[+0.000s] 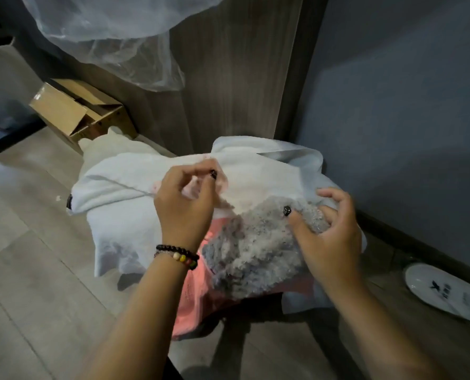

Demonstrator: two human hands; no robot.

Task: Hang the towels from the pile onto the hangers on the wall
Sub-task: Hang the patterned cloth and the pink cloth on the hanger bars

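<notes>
**Picking a towel off the pile**

This looks like the opening step of a round: choosing and loosening one towel before any hanging can happen. No hanger shows in the view, so the next move, as I judge it, calls for a firm grip on a single towel, lifting it clear of the others and turning toward the wall hooks.

Far left, a white towel (pixel 124 171) lies spread across the heap, creased and draped over whatever supports the pile (the support itself is hidden). The left hand (pixel 186 200), wearing a beaded bracelet (pixel 177 255), has its fingers curled with thumb and forefinger pinching a fold of pale white-pink cloth at the top of the heap. Below it a pink towel (pixel 192 294) hangs down toward the floor (pixel 36 270). To the right sits a fluffy grey towel (pixel 253 250), thick and shaggy; the right hand (pixel 325 229) digs curled fingers into its upper edge, gripping the pile. Furthest right, a white shoe (pixel 445 292) rests on the floor by the wall.
</notes>
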